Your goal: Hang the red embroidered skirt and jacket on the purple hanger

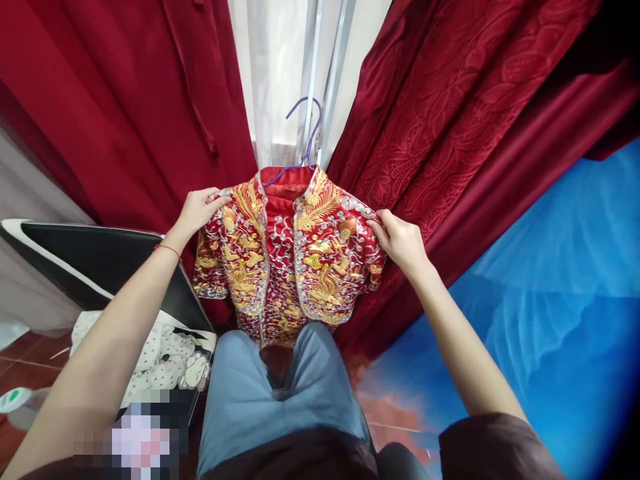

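A red jacket point(327, 257) with gold and silver embroidery hangs upright before my knees, its front parted and its lining showing. A purple hanger point(311, 133) sits inside its collar, with the hook sticking up above. My left hand point(201, 207) pinches the shoulder on the left side of the picture. Over on the other shoulder, the fingers of my right hand point(400, 240) are closed on the cloth. The jacket's lower edge reaches my trousers point(280, 393) and is partly hidden by my knees.
Dark red curtains point(125, 100) hang on both sides of a white gap with metal rails point(330, 87). At left stands a black and white chair point(125, 260) bearing a dotted white cloth point(155, 353). A plastic bottle point(20, 403) is at lower left; blue fabric point(560, 287) spreads at right.
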The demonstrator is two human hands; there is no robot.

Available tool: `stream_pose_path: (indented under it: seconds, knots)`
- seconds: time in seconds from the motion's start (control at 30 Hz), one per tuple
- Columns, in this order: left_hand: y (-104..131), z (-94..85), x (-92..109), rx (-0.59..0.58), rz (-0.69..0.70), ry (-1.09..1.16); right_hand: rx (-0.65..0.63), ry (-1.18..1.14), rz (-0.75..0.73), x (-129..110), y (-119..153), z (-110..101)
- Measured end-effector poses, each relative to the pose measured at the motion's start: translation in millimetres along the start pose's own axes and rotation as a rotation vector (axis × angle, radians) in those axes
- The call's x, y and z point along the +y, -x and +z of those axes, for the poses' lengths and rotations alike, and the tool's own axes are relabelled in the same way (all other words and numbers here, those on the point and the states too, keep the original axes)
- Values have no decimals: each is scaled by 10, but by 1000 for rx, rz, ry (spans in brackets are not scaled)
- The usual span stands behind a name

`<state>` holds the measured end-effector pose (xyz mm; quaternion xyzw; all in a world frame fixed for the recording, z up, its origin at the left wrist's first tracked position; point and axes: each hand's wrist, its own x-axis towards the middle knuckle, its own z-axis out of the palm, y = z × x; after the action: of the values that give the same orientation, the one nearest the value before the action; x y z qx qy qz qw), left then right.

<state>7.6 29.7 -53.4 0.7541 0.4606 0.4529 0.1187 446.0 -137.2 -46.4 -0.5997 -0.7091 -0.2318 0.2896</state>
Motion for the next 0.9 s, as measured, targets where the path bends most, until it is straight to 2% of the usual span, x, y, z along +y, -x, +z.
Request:
stream_pose_path:
  seconds: [0.1,0.23,0.3,0.37,0.43,0.5,0.57,0.63,0.7,0.8,0.83,0.9]
  knots:
    - [-52,-90,111,60,24,-51,77,89,86,-16,29,35]
    - [-221,-257,339,71,20,-96,253,26,195,-13,19,156]
    - [-308,-287,419,11,-20,-99,270,-27,250,6,76,232]
    - [-356,-255,445,-122,-104,-83,229,-52,293,30,193,305]
    - [-342,-168,415,-252,-181,-41,186,-59,327,51,343,355]
    - [-268,-56,347,-293,-205,58,158,-85,340,58,481,365]
    - [-159,41,266,-260,-172,178,106,-142,320,43,573,334]
    - [-45,90,200,-172,-124,201,26,-174,288,4,603,278]
    - [57,73,171,-45,-92,90,-21,-118,310,-46,587,218]
    - [176,-64,207,99,-73,-100,15,-47,406,-105,562,139]
    - [206,-124,234,107,-72,-128,32,-91,421,-112,572,118]
    - [248,-236,291,32,-93,-122,17,-255,418,-111,633,85]
